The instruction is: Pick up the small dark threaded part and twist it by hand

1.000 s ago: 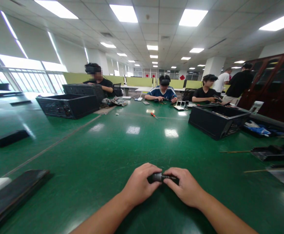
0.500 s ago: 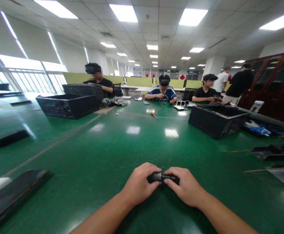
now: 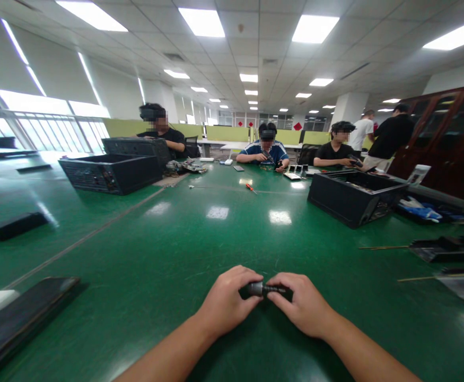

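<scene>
My left hand (image 3: 229, 297) is closed, thumb and fingers curled around the thick grey body of a short black and grey screwdriver-like tool (image 3: 256, 288). From the right, my right hand (image 3: 304, 305) pinches the tool's thin, ridged dark end between thumb and forefinger. The tool lies level between both hands, just above or on the green tabletop (image 3: 232, 244); I cannot tell which. Fingers hide part of its body and the far tip.
A black computer case (image 3: 355, 199) stands right, another open case (image 3: 110, 172) left. An orange screwdriver (image 3: 251, 188) lies mid-table. Dark panels (image 3: 28, 313) are at near left, metal brackets (image 3: 450, 248) at right. Three seated co-workers and two standing people are beyond.
My hands and the tool have hardly moved. Across the table, the co-worker in the blue and white shirt has shifted the hands and the dark tool slightly.
</scene>
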A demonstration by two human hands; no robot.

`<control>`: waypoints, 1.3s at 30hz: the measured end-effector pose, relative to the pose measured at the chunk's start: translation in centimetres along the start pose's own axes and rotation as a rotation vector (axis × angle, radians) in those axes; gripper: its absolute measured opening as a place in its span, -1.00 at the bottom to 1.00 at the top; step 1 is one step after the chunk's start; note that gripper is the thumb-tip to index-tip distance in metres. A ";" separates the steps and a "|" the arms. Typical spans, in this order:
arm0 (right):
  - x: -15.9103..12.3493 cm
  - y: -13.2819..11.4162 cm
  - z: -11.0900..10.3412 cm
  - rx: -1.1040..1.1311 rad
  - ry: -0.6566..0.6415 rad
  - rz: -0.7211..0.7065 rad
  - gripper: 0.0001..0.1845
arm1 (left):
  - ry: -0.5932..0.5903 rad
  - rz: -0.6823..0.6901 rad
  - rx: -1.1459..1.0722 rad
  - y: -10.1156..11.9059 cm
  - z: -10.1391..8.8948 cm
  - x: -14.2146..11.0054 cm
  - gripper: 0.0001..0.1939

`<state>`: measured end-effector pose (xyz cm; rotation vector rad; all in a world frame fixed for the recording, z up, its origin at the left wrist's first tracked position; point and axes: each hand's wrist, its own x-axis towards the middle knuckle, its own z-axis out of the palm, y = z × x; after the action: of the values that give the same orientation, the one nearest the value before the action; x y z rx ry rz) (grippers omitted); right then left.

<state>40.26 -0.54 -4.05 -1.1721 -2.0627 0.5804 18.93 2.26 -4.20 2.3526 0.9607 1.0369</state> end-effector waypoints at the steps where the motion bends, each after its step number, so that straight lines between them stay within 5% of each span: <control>1: 0.0 0.0 0.0 -0.001 -0.001 -0.001 -0.89 | 0.000 0.001 0.001 0.0 0.0 0.0 -0.68; 39: -0.2 0.4 -0.2 -0.014 -0.001 0.008 -0.86 | 0.000 -0.002 0.017 -0.2 -0.2 0.0 -0.69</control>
<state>40.69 -0.52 -4.20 -1.1884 -2.0674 0.5715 18.67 2.43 -4.24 2.3643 0.9755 1.0317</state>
